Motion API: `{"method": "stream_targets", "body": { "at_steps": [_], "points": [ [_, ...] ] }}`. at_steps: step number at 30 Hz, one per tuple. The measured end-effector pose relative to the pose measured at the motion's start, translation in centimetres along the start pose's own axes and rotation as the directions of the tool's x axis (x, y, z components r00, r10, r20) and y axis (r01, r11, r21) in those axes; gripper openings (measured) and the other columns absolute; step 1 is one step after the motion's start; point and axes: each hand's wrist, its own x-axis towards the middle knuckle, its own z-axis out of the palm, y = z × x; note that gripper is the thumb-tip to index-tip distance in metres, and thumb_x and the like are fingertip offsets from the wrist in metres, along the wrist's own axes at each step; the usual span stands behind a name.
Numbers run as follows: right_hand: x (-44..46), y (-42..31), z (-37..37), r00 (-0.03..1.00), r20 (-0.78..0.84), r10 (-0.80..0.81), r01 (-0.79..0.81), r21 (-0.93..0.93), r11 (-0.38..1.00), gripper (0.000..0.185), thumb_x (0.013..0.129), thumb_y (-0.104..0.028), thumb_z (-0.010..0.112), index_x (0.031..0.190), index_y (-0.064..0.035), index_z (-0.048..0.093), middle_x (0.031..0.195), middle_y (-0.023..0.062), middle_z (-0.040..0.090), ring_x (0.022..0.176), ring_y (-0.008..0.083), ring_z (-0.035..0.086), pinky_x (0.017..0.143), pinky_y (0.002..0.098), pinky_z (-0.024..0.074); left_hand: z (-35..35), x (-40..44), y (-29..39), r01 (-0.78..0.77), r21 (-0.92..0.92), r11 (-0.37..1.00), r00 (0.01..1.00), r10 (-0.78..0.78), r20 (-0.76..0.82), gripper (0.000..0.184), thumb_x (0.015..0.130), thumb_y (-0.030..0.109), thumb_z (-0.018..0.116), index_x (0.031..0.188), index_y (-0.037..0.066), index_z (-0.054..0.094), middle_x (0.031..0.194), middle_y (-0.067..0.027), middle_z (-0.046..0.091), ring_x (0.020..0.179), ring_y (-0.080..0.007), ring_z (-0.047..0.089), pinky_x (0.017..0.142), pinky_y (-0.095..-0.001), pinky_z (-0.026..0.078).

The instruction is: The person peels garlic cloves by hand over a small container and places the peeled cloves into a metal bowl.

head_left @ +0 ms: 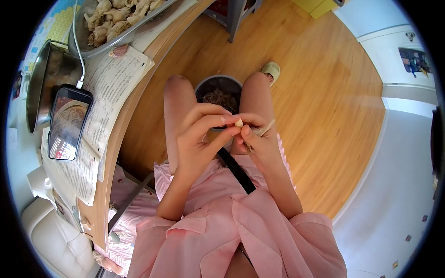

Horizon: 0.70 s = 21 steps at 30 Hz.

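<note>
My left hand point(204, 132) and my right hand point(257, 139) meet above my lap. Between the fingertips is a small pale garlic clove point(238, 123), which the left thumb and fingers pinch. The right fingers are curled beside it, with pale papery skin point(264, 129) showing at them and a brownish bit below the thumb. Under the hands, between my knees, a dark round bin point(200, 86) holds brown peelings point(219, 98).
On the desk point(121, 116) at left lie a metal tray point(74, 39) of garlic bulbs, a metal bowl point(38, 88), a phone point(69, 123) on a cable, and printed papers point(116, 78). A stool point(234, 21) stands ahead.
</note>
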Motion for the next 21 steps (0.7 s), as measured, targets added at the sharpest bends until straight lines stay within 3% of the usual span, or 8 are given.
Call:
{"method": "stream_targets", "body": {
  "at_steps": [4, 9, 21],
  "points": [
    [-0.2, -0.4, 0.5, 0.999, 0.005, 0.046, -0.046, 0.075, 0.996, 0.024, 0.087, -0.018, 0.061, 0.103, -0.0006, 0.06, 0.075, 0.0012, 0.057, 0.06, 0.0052, 0.047, 0.049, 0.0174, 0.0344, 0.2, -0.2, 0.4, 0.032, 0.011, 0.999, 0.997, -0.031, -0.065, 0.023, 0.067, -0.006, 0.072, 0.088, -0.001, 0.064, 0.09, -0.0096, 0.058, 0.083, -0.0182, 0.058, 0.073, -0.0271, 0.047],
    [-0.4, 0.1, 0.6, 0.999, -0.016, 0.033, -0.032, 0.083, 0.996, 0.024, 0.087, -0.018, 0.06, 0.104, -0.0006, 0.061, 0.079, 0.0028, 0.06, 0.062, 0.0055, 0.05, 0.049, 0.0173, 0.0355, 0.1, -0.4, 0.6, 0.041, 0.03, 0.999, 0.996, -0.038, -0.086, 0.019, 0.066, -0.004, 0.073, 0.083, 0.001, 0.064, 0.089, -0.0089, 0.059, 0.082, -0.0179, 0.059, 0.071, -0.0268, 0.047],
    [-0.2, 0.2, 0.8, 0.995, -0.067, -0.072, 0.07, -0.035, 0.997, 0.021, 0.086, -0.011, 0.06, 0.104, 0.0009, 0.062, 0.085, 0.0071, 0.065, 0.064, 0.0064, 0.056, 0.048, 0.0161, 0.0406, -0.2, -0.6, 0.8, -0.101, 0.355, 0.929, 0.991, 0.124, -0.042, 0.019, 0.069, -0.002, 0.071, 0.085, 0.003, 0.063, 0.088, -0.0078, 0.058, 0.078, -0.019, 0.058, 0.065, -0.0267, 0.046]
  ]
}}
